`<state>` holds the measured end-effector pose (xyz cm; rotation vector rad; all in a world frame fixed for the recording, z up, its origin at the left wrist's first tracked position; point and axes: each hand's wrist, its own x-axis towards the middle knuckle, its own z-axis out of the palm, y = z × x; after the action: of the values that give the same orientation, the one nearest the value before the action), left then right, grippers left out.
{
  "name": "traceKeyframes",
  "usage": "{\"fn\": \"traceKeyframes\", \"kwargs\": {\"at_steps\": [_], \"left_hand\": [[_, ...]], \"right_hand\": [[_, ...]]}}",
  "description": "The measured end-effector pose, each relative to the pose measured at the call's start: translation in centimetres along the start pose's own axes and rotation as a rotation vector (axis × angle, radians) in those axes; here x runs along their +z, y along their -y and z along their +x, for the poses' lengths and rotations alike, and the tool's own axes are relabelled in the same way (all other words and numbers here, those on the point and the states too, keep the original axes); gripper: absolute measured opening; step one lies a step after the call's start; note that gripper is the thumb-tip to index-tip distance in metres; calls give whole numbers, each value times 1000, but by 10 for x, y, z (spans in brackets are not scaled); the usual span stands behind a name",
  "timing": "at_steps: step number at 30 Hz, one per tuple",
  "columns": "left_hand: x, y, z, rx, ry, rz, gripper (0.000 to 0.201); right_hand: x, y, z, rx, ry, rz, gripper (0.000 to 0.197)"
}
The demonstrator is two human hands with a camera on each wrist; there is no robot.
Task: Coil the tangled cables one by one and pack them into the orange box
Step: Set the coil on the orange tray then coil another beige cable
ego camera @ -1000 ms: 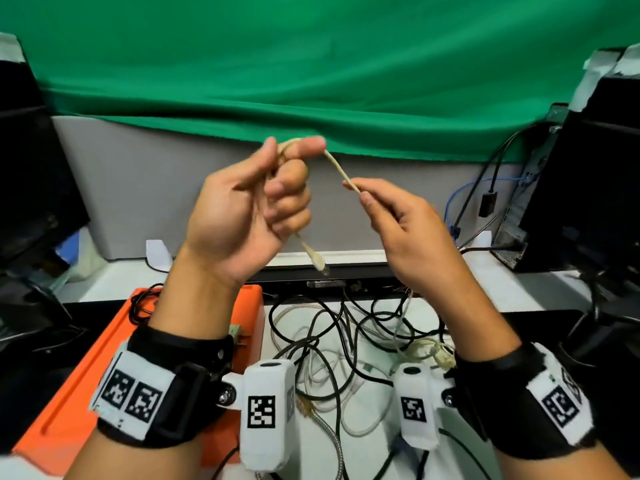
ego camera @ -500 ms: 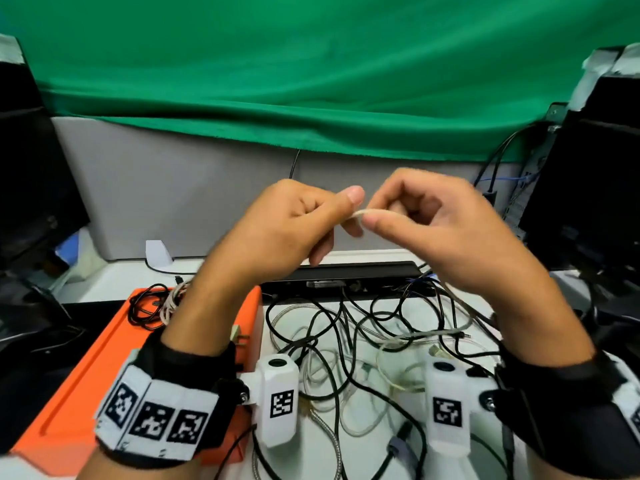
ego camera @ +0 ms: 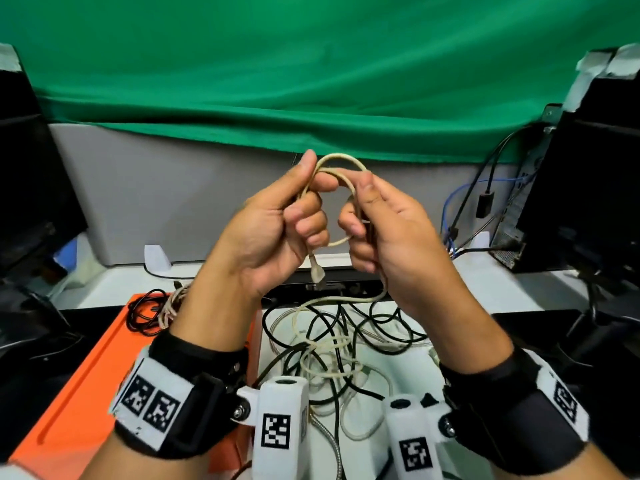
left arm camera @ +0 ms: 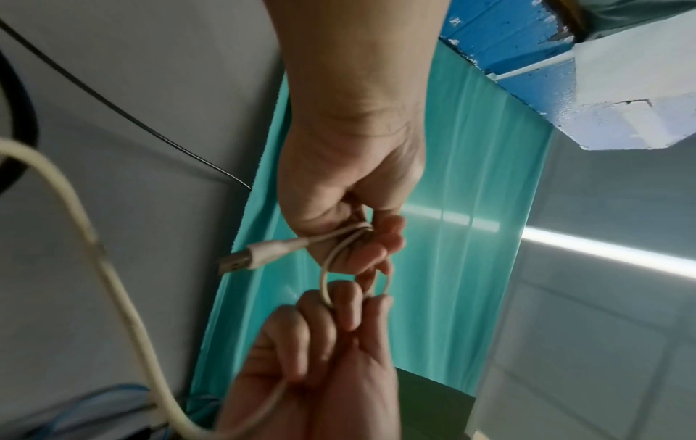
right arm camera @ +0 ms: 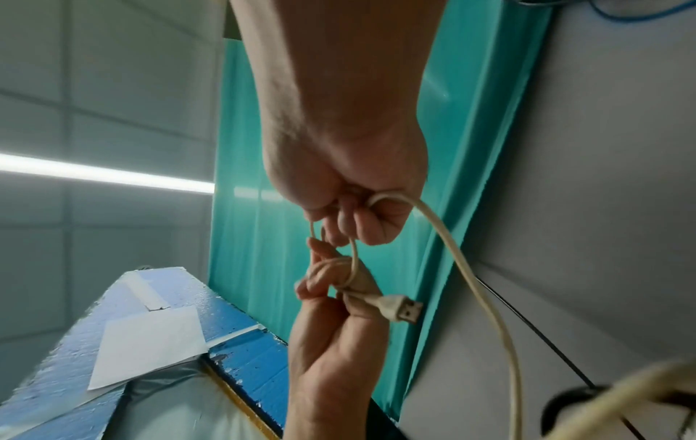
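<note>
A cream USB cable [ego camera: 341, 158] is wound in a small loop between both hands, held up above the desk. My left hand [ego camera: 311, 188] grips the loop's left side, and the USB plug [ego camera: 317, 271] hangs below it. My right hand [ego camera: 360, 209] pinches the loop's right side; the rest of the cable trails down from it to the tangled cables [ego camera: 329, 344] on the desk. The left wrist view shows the left hand [left arm camera: 361, 244] curled round the plug [left arm camera: 244, 259] end. In the right wrist view the right hand [right arm camera: 350, 220] holds the cable [right arm camera: 471, 282]. The orange box [ego camera: 79, 393] lies at lower left.
A black coil [ego camera: 142, 313] and a braided pale coil [ego camera: 171, 306] lie at the far end of the box. Dark monitors [ego camera: 31, 188] stand left, a computer case [ego camera: 588, 188] with plugged wires stands right. A black bar [ego camera: 346, 284] lies behind the tangle.
A second ago a straight stretch of cable ran between the hands. The hands then closed together, and the cable now forms a loop between them; the plug hangs under the left hand.
</note>
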<state>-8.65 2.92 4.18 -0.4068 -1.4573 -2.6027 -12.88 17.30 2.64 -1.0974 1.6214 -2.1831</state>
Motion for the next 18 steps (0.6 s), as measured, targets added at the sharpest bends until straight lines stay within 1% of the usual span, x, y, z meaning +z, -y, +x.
{"fn": "traceKeyframes", "kwargs": {"at_steps": [1, 4, 6, 7, 9, 10, 11, 12, 14, 16, 17, 18], "left_hand": [[2, 0, -1, 2, -16, 9, 38], [6, 1, -5, 44, 79, -15, 39], [7, -1, -6, 78, 99, -43, 39], [7, -3, -6, 88, 86, -59, 37], [4, -7, -4, 116, 20, -61, 31], [0, -9, -3, 139, -26, -32, 30], [-4, -8, -2, 170, -63, 7, 30], [-6, -6, -1, 207, -81, 33, 31], [-8, 0, 2, 279, -77, 35, 31], [-4, 7, 5, 341, -59, 71, 27], [-3, 10, 6, 377, -57, 170, 24], [-2, 13, 6, 415, -62, 353, 20]], "right_hand": [[-1, 0, 0, 25, -20, 37, 31], [-7, 1, 2, 54, -52, 119, 33], [-14, -1, 4, 61, -28, 58, 31], [-17, -5, 5, 59, -32, -70, 28], [-20, -13, 5, 36, -45, -519, 22], [-20, -16, 5, 31, -9, -726, 23], [-19, -19, 5, 38, 56, -864, 26], [-17, -20, 4, 53, 130, -935, 29], [-12, -18, 2, 54, 248, -1020, 30], [-10, -13, -1, 41, 330, -1104, 24], [-11, -9, -3, 42, 361, -1130, 20], [-13, -4, -5, 38, 378, -1140, 17]]}}
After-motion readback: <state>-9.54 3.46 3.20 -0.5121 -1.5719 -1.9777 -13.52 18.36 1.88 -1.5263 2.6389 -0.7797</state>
